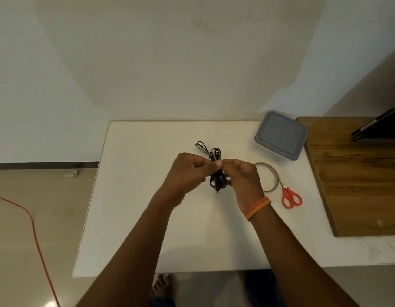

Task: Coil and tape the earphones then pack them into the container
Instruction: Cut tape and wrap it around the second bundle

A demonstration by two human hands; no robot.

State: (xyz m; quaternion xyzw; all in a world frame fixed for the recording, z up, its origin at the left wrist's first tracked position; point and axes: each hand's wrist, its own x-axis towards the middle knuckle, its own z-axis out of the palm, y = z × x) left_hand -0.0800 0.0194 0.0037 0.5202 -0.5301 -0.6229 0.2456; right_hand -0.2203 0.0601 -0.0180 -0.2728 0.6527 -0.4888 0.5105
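Note:
A coiled bundle of black earphones (217, 181) is held upright above the middle of the white table (130, 196). My right hand (241, 179) grips the bundle from the right. My left hand (188, 172) pinches at its middle from the left, fingertips meeting the right thumb. A second black coiled bundle (202, 147) lies on the table just behind my hands. A grey-lidded container (280, 135) stands shut at the table's back right. A tape roll (270, 178) lies right of my right hand, partly hidden by it.
Red-handled scissors (290, 197) lie beside the tape roll. A wooden board (355, 173) covers the table's right side, with a dark tablet-like object (380, 129) on it. An orange cable (32, 224) runs across the floor at left. Bare feet show below the table's front edge.

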